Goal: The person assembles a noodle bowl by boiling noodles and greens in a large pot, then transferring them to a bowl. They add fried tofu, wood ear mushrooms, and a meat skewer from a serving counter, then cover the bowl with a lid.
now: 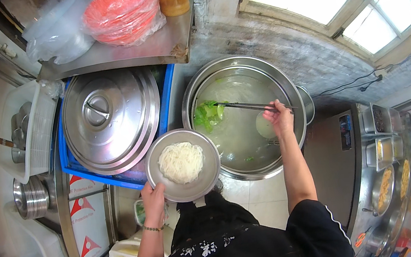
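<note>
My left hand (pixel 153 203) grips the near left rim of a metal bowl (pixel 159 181), with a mound of white noodles (pixel 182 163) inside. My right hand (pixel 280 117) is closed around long dark chopsticks (pixel 250 105) that reach left across a big steel pot (pixel 234 61). Their tips touch green leaves (pixel 207 116) at the left side of the cloudy liquid (pixel 241 131). Under my right hand a pale round shape (pixel 264 126), partly covered, shows in the pot. The bowl is at the pot's lower left, overlapping its rim in this view.
Left of the pot, a large steel lid (pixel 84 136) lies over a blue crate (pixel 171 93). Above it, a metal shelf (pixel 156 48) bears wrapped red bowls (pixel 121 10). A white basket (pixel 36 132) with utensils stands far left. Food trays (pixel 382 118) line the right side.
</note>
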`<act>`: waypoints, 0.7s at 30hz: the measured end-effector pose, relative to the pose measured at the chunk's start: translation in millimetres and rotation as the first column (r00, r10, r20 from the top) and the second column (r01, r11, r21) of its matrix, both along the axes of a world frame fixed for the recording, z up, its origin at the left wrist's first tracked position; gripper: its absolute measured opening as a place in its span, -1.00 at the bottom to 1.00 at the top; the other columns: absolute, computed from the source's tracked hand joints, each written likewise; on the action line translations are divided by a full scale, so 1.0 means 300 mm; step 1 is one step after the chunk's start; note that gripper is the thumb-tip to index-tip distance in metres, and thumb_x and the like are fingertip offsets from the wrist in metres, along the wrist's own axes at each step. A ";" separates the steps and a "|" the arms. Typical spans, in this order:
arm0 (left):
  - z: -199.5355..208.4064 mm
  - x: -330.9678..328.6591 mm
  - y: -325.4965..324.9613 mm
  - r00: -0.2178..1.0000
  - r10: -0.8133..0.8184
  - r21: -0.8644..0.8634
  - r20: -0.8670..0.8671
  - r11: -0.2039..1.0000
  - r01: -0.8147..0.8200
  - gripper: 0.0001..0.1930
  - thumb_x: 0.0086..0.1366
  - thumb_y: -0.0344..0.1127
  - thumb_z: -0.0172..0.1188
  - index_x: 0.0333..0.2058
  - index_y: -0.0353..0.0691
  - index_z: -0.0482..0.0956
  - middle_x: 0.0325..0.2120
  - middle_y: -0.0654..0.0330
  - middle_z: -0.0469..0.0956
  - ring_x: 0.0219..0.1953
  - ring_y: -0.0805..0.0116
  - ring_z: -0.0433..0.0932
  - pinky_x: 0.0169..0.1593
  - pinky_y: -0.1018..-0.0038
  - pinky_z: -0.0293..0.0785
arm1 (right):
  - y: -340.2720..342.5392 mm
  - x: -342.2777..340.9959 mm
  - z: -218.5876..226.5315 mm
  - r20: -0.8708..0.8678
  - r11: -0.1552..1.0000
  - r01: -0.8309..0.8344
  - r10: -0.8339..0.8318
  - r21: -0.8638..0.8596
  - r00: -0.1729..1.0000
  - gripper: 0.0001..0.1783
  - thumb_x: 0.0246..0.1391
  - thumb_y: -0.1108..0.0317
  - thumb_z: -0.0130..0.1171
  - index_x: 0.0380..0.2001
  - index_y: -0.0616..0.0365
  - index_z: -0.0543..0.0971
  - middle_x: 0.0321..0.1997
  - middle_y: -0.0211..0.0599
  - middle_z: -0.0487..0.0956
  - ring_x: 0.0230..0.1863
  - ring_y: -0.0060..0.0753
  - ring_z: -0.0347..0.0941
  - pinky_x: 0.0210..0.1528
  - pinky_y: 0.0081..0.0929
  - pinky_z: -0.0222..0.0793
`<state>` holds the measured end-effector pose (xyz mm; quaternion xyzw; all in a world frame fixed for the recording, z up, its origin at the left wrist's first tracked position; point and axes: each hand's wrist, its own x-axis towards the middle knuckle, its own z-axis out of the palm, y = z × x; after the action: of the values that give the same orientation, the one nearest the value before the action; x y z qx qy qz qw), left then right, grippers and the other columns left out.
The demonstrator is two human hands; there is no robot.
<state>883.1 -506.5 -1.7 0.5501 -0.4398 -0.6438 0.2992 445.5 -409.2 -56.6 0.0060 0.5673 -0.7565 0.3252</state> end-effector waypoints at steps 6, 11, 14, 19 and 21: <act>-0.013 -0.040 -0.036 0.997 -0.071 -0.017 0.010 0.997 0.071 -0.85 0.13 -0.51 0.01 -0.35 -0.37 0.54 -0.49 0.33 0.51 -0.49 0.62 0.41 -0.45 0.63 0.33 | 0.042 -0.040 0.176 -0.142 0.999 -0.031 0.027 -0.028 0.990 -0.72 0.22 0.26 0.06 -0.31 0.33 0.52 -0.45 -0.05 0.59 -0.58 -0.35 0.56 -0.50 -0.42 0.61; -0.081 -0.113 -0.065 0.996 -0.054 -0.020 -0.069 0.998 0.053 -0.83 0.11 -0.50 0.03 -0.32 -0.32 0.56 -0.48 0.31 0.52 -0.51 0.58 0.46 -0.48 0.62 0.40 | 0.077 -0.028 0.456 -0.280 0.989 -0.120 0.091 -0.088 0.956 -0.73 0.26 0.30 0.01 -0.27 0.35 0.52 -0.44 -0.02 0.61 -0.57 -0.33 0.58 -0.49 -0.42 0.62; -0.082 -0.147 -0.091 0.996 -0.089 0.001 -0.026 0.996 0.089 -0.81 0.12 -0.49 0.04 -0.29 -0.31 0.55 -0.47 0.28 0.55 -0.49 0.52 0.53 -0.51 0.57 0.48 | 0.099 0.058 0.642 -0.393 0.973 -0.214 0.162 -0.092 0.905 -0.74 0.25 0.33 0.02 -0.29 0.37 0.54 -0.42 -0.03 0.62 -0.50 -0.32 0.61 -0.49 -0.46 0.63; -0.034 -0.223 -0.070 0.991 -0.064 0.055 -0.115 0.996 0.071 -0.83 0.14 -0.50 0.04 -0.29 -0.36 0.53 -0.44 0.19 0.56 -0.51 0.45 0.55 -0.53 0.51 0.51 | 0.060 0.316 0.779 -0.499 0.775 -0.571 0.620 0.270 0.605 -0.82 0.11 0.45 0.17 -0.26 0.32 0.63 -0.39 -0.21 0.64 -0.43 -0.45 0.57 -0.40 -0.57 0.53; -0.036 -0.219 -0.063 0.990 -0.058 0.059 -0.127 0.996 0.066 -0.82 0.14 -0.50 0.04 -0.27 -0.36 0.53 -0.44 0.19 0.56 -0.50 0.45 0.56 -0.52 0.50 0.53 | 0.064 0.403 0.858 -0.438 0.669 -0.581 0.743 0.464 0.505 -0.79 0.05 0.53 0.17 -0.22 0.30 0.64 -0.37 -0.21 0.64 -0.46 -0.50 0.53 -0.38 -0.59 0.47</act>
<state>817.3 -525.2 -12.6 0.5039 -0.4165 -0.6995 0.2888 566.5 -389.9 200.7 -0.4090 0.6890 -0.4520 0.3921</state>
